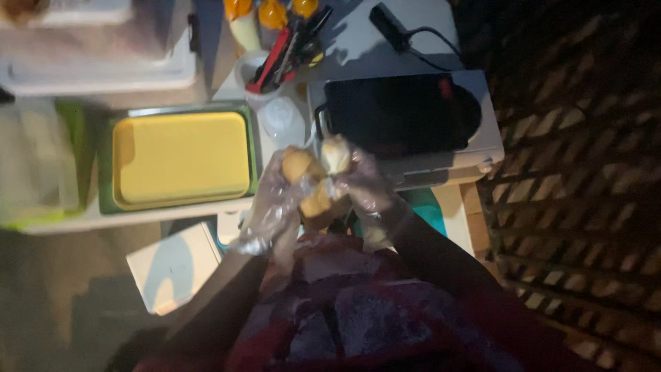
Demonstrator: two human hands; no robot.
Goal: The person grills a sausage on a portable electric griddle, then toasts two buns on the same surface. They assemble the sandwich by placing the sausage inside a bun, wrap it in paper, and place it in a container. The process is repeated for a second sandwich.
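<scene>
- Nearest: red patterned garment [358,317] filling lower frame; dim light, motion blur, fine detail uncertain.
- Left hand [272,207] and right hand [368,186], both in clear plastic gloves, raised together above counter edge.
- Pale yellow dough-like lumps [317,176] held between both hands; fingers of each curled and pinching the lumps, several pieces bunched.
- Risk: loose gloves slippery; a lump could slide out and drop onto garment or floor, since the grip sits off the counter.
- Risk: soft pieces likely to stick to glove film or tear if squeezed.
- Beyond: yellow tray [180,158] left on counter [358,41]; dark cooktop [403,114] right, just behind hands; contact with it possible.
- Farthest: utensil cup [265,69].
</scene>
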